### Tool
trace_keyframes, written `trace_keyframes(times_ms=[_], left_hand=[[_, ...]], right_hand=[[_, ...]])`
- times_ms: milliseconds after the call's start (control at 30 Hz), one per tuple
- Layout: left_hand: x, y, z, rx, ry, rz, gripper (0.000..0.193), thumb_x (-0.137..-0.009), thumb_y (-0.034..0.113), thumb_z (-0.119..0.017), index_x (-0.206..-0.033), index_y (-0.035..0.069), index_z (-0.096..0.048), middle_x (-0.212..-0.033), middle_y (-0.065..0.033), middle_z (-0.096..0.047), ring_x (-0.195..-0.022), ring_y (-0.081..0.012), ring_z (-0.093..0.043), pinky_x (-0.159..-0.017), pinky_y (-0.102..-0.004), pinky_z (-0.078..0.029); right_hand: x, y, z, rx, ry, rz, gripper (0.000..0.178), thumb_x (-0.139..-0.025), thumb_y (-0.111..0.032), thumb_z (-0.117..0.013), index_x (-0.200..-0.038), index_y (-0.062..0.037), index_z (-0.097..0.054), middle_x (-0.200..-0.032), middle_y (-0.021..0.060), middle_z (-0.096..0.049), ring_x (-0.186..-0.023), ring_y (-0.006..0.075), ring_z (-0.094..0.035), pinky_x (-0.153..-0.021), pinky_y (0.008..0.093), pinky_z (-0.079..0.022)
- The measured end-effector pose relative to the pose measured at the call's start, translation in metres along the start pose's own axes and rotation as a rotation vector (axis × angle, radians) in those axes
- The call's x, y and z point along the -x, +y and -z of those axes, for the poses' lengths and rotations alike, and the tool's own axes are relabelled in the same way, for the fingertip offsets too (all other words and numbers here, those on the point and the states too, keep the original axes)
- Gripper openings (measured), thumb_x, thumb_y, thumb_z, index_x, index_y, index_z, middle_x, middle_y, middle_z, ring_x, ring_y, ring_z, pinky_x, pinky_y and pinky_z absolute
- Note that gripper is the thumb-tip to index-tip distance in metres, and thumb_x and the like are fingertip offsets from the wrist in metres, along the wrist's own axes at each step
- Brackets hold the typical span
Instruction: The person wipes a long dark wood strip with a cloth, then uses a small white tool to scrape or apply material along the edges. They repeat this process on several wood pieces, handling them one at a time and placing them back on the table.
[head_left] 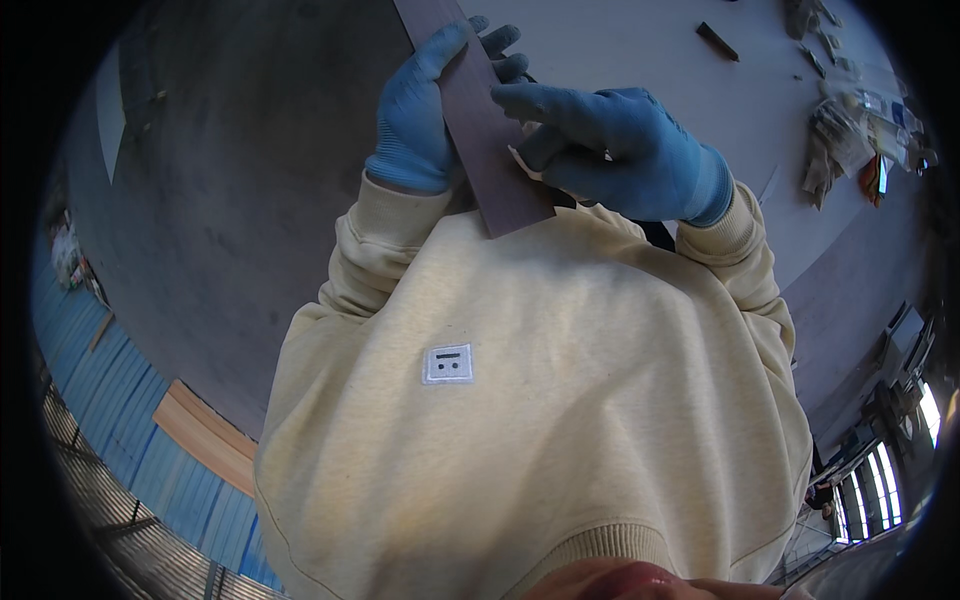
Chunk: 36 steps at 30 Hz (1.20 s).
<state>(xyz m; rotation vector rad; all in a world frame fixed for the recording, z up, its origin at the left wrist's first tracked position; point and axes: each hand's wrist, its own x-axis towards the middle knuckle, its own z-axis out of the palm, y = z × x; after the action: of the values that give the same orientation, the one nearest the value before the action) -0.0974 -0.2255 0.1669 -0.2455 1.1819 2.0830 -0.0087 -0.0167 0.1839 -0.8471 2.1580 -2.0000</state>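
Dark brown flat wooden strip [480, 120] runs from the twelve o'clock edge of the view down toward the chest, and both blue-gloved hands are on it. The left hand [420, 115] has its fingers wrapped round the strip's left edge, closed on it, fingertips showing on the far side. The right hand [625, 150] lies at three o'clock of the strip, forefinger stretched across its face, the other fingers curled over a small pale scrap [525, 160] pressed to the strip's right edge; what that scrap is I cannot tell. Judging by this, the work on the strip is mid-way, the near end in hand and the far length untreated. Beyond, a grey-white tabletop [640, 50] carries clutter [850, 130] at two o'clock; grey concrete floor [230, 180] spreads at nine o'clock, with blue corrugated sheeting [110, 380] and a pale wooden plank [205, 435] at eight o'clock.
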Motion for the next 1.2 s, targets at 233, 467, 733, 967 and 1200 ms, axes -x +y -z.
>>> trace_keyframes(times_ms=[233,467,733,967,1200], left_hand=[[-0.0005,0.0019,0.0018,0.017,-0.018,0.009,0.05,-0.106,0.038,-0.059,-0.134,-0.005,-0.058,-0.123,-0.0167,-0.069,-0.106,-0.0267,-0.07,-0.095,-0.0397,-0.061],[-0.0016,-0.0008,0.0033,0.025,-0.011,0.015,0.05,-0.106,0.037,-0.06,-0.134,-0.004,-0.058,-0.123,-0.0166,-0.069,-0.105,-0.0266,-0.07,-0.095,-0.0401,-0.061],[-0.0011,-0.0009,0.0016,0.034,-0.006,0.016,0.049,-0.106,0.037,-0.061,-0.133,-0.004,-0.058,-0.122,-0.0161,-0.069,-0.103,-0.0263,-0.07,-0.093,-0.0401,-0.061],[-0.0022,-0.0026,0.0003,0.067,-0.005,0.04,0.049,-0.105,0.036,-0.062,-0.133,-0.005,-0.057,-0.122,-0.0167,-0.068,-0.101,-0.0261,-0.07,-0.091,-0.0397,-0.061],[-0.0008,-0.0018,-0.0007,0.055,-0.011,0.045,0.049,-0.105,0.036,-0.062,-0.131,-0.004,-0.058,-0.12,-0.016,-0.069,-0.101,-0.0253,-0.07,-0.092,-0.0394,-0.061]], right_hand=[[-0.0002,-0.0037,-0.0061,0.066,0.016,-0.022,0.056,-0.097,0.0,-0.068,-0.151,-0.0058,-0.055,-0.103,0.0154,-0.079,-0.089,0.0287,-0.079,-0.08,0.038,-0.065],[0.0003,0.0005,-0.002,0.075,-0.032,0.097,0.057,-0.099,0.004,-0.062,-0.154,0.0074,-0.046,-0.1,0.0153,-0.074,-0.086,0.0252,-0.076,-0.078,0.0342,-0.063],[0.0044,0.0,-0.0062,0.098,0.007,0.06,0.055,-0.099,0.005,-0.062,-0.152,0.0079,-0.048,-0.098,0.0143,-0.074,-0.087,0.0241,-0.076,-0.077,0.034,-0.063],[0.007,-0.0023,-0.0067,0.079,0.028,0.053,0.054,-0.098,0.004,-0.064,-0.15,0.0049,-0.051,-0.099,0.0155,-0.075,-0.089,0.0265,-0.077,-0.08,0.036,-0.064],[0.0069,-0.0048,-0.0073,0.058,0.063,0.029,0.052,-0.096,0.004,-0.066,-0.147,0.0002,-0.057,-0.105,0.0187,-0.078,-0.094,0.0313,-0.079,-0.086,0.0405,-0.065]])
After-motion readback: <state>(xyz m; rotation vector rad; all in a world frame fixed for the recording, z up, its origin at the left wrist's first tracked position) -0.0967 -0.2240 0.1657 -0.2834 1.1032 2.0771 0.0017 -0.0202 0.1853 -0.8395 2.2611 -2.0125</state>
